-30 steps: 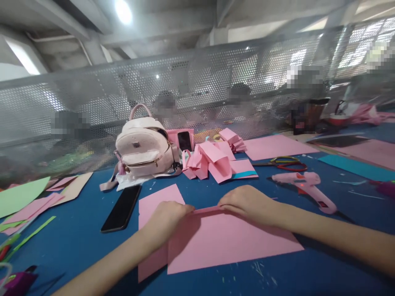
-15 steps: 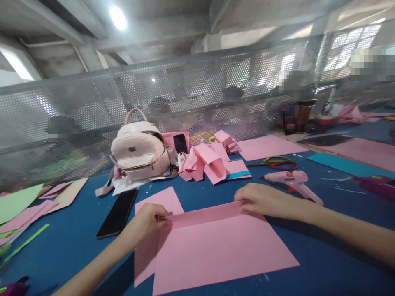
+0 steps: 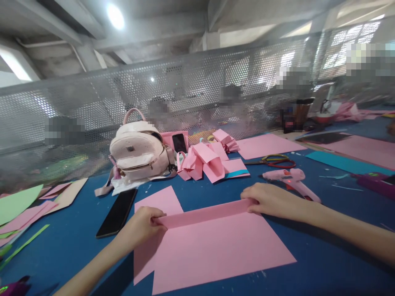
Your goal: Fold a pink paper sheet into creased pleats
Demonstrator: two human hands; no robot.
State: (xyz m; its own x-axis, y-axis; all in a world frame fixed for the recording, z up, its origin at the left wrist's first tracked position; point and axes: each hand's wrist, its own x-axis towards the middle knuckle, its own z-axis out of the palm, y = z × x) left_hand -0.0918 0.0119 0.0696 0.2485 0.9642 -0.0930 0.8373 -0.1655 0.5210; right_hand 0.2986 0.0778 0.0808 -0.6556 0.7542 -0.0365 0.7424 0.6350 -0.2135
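A large sheet of pink paper (image 3: 216,250) lies in front of me, its far edge folded over toward me as a narrow raised strip. My left hand (image 3: 146,224) pinches the left end of that strip between thumb and fingers. At the strip's right end, my right hand (image 3: 262,200) grips the paper, thumb below and fingers behind. Another pink sheet (image 3: 163,197) is partly covered by the large one and by my left hand. Close to the left hand rests a black phone (image 3: 115,216). Beyond the right hand sits a pink glue gun (image 3: 291,179).
A pale backpack (image 3: 138,150) stands at the back beside folded pink paper pieces (image 3: 203,160). Scissors (image 3: 276,161) lie behind the glue gun. Coloured sheets (image 3: 18,201) are piled at left, a purple tool (image 3: 375,185) at right. A perforated metal screen (image 3: 191,82) borders the blue table (image 3: 74,250).
My hands have moved slightly apart along the folded strip, the left to the left and the right to the right. The strip looks more folded over toward me.
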